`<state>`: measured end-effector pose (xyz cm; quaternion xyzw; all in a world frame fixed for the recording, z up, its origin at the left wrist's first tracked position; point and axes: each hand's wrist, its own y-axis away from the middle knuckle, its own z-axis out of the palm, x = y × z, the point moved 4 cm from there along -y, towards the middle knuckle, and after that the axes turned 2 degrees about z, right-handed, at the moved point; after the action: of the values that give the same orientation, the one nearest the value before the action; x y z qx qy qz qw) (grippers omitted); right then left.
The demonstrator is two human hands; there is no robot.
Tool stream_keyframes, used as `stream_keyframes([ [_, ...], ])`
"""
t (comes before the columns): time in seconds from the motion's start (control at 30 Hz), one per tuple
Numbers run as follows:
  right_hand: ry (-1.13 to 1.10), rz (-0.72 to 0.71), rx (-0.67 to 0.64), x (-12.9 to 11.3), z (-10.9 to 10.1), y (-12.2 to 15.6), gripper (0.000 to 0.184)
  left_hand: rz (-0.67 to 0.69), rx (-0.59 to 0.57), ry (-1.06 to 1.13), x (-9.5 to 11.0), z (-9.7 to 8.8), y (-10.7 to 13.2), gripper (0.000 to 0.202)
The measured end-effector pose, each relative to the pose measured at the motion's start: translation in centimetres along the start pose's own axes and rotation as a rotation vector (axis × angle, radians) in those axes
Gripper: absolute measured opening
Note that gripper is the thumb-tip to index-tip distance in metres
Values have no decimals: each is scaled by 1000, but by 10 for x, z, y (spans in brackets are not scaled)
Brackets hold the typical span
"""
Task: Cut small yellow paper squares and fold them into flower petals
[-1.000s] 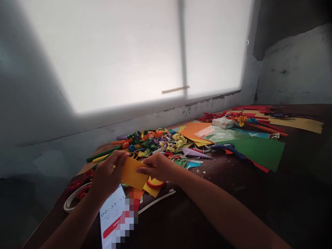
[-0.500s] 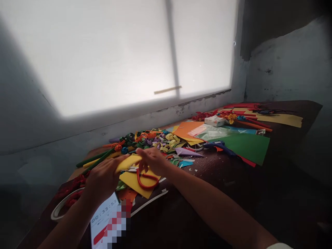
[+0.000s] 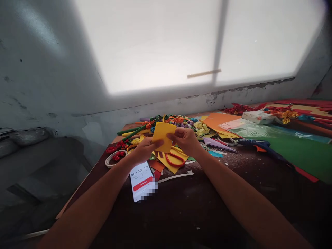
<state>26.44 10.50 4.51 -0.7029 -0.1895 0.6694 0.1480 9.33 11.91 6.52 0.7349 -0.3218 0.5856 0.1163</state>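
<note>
A small yellow piece of paper (image 3: 161,133) is held up over the table between both hands. My left hand (image 3: 144,148) pinches its lower left part, thumb on the near face. At its upper right edge, my right hand (image 3: 187,140) grips the paper between thumb and fingers. Below them, red-handled scissors (image 3: 175,162) lie on a larger yellow sheet (image 3: 173,168); their blades are hidden. A phone (image 3: 141,183) showing a timer lies under my left wrist.
A white tape roll (image 3: 107,162) rests on the left. Behind my hands is a heap of coloured paper curls (image 3: 203,128). A purple paper cone (image 3: 219,144), a blue glue gun (image 3: 256,142), a green sheet (image 3: 298,152) and a tissue pack (image 3: 258,117) spread to the right.
My head view has swung left. The yellow paper, earlier seen nearly edge-on, now shows its flat face, and my hands have turned with it.
</note>
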Motion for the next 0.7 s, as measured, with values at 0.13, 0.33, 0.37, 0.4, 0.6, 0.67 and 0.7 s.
stream_keyframes([
  [0.13,-2,-23,8,-6,0,3,46,54,88,73,5,0,-1,43],
  [0.33,35,-190,-5,-16,0,9,27,-16,-3,310,5,1,2,47],
  [0.37,45,-206,3,-16,-1,9,25,-22,-23,338,5,1,3,46],
  [0.4,51,-206,7,-15,-2,9,25,-26,-40,367,5,0,3,45],
  [0.6,90,-147,23,-6,-3,6,24,-56,59,339,2,-3,-1,58],
  [0.67,95,-133,13,-4,-2,5,24,-51,138,267,0,-5,-3,53],
  [0.7,92,-122,11,-3,-2,5,25,-49,159,247,-1,-5,-3,51],
])
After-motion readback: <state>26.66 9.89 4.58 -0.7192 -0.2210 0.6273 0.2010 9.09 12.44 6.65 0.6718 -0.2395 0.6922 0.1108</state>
